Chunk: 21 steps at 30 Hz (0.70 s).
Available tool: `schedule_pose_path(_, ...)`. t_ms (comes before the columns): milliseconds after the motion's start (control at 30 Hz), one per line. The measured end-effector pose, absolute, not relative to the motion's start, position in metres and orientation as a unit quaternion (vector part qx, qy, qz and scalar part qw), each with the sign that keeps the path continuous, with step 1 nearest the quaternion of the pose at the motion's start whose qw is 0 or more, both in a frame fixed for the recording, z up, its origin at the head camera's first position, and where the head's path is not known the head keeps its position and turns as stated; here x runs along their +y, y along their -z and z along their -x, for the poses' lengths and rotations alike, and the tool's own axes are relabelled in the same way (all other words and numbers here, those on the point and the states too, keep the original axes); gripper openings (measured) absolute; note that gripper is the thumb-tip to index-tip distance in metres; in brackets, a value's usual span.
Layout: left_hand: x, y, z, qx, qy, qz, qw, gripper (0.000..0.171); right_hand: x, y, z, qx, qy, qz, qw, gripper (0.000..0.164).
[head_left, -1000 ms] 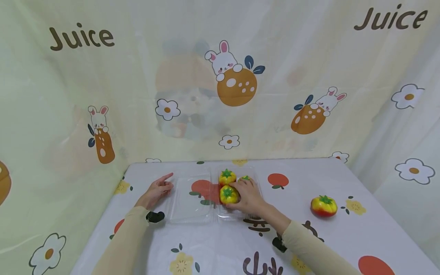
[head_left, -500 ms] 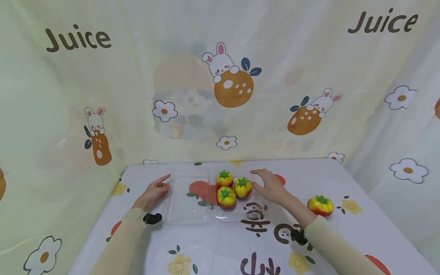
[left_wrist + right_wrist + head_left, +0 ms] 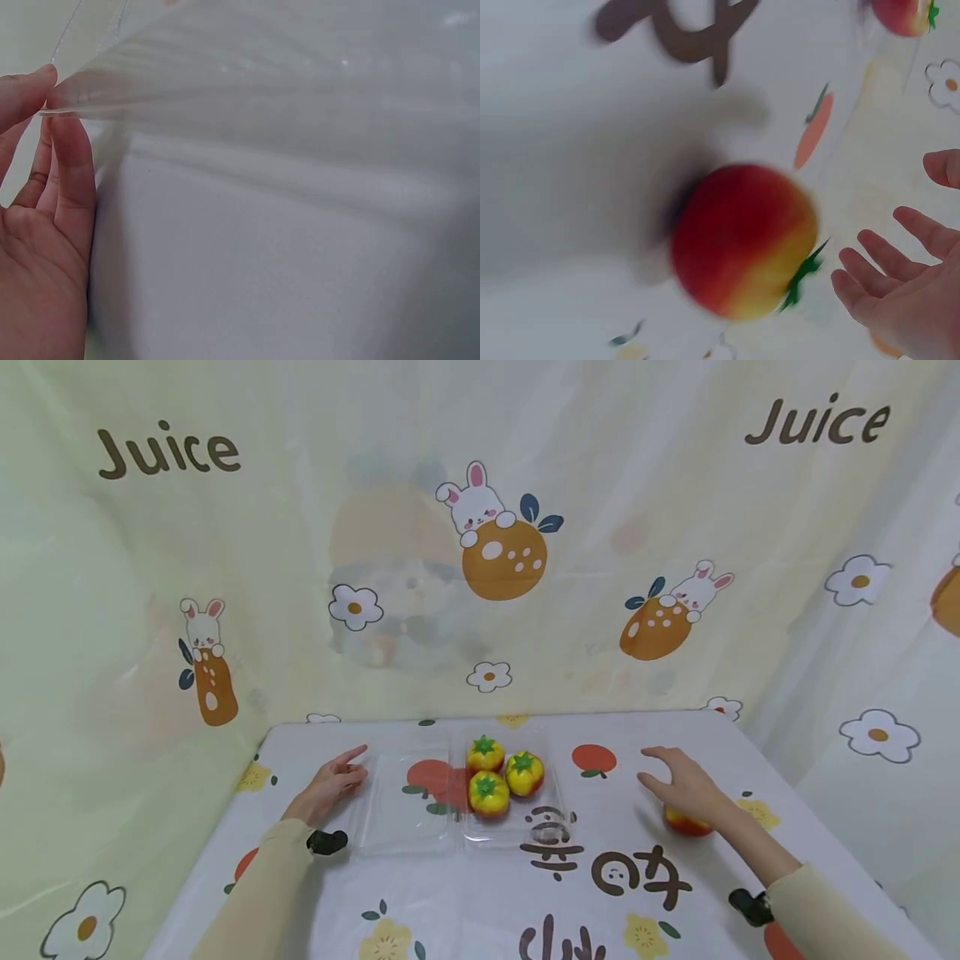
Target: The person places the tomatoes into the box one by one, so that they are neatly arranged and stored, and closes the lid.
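A clear plastic clamshell box (image 3: pixel 491 837) lies unfolded on the table. Three red-and-yellow toy fruits with green leafy tops, such as the front one (image 3: pixel 489 795), sit in its right half. At the lid half (image 3: pixel 401 818), my left hand (image 3: pixel 322 789) is at the outer edge; in the left wrist view its thumb and fingers pinch the thin clear rim (image 3: pixel 67 112). My right hand (image 3: pixel 686 785) is over a similar loose fruit (image 3: pixel 688 825), partly hiding it. The right wrist view shows this fruit (image 3: pixel 742 240) apart from the spread fingers (image 3: pixel 885 259).
A white printed cloth (image 3: pixel 465 902) covers the table. Patterned curtains (image 3: pixel 405 543) hang at the back and both sides. Dark wrist-camera mounts sit on the left wrist (image 3: pixel 327 842) and right wrist (image 3: pixel 750 907).
My right hand has let go of a fruit in the box and moved right, over the loose fruit. My left hand stays at the lid edge. The head view has shifted slightly.
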State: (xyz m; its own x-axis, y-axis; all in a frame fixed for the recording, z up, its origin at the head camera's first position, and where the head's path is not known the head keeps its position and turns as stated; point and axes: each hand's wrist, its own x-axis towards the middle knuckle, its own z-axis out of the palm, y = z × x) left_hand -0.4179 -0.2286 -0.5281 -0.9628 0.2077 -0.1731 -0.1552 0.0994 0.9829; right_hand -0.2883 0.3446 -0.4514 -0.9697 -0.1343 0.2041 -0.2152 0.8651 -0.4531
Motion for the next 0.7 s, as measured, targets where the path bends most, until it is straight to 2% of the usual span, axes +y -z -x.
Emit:
schedule_pose_path(233, -0.236, 0.530, 0.414, 0.735, -0.667, -0.026, 0.122, 0.061, 0.367, 0.465, 0.276, -0.964, -0.246, -0.078, 0.071, 0.048)
schedule_pose_path(467, -0.233, 0.528, 0.416, 0.732, -0.668, -0.017, 0.131, 0.062, 0.383, 0.474, 0.262, -0.962, -0.247, -0.077, 0.089, 0.045)
schedule_pose_path(700, -0.228, 0.530, 0.419, 0.732, -0.668, -0.004, 0.133, 0.061, 0.398, 0.483, 0.254, -0.962, -0.252, -0.059, 0.087, 0.050)
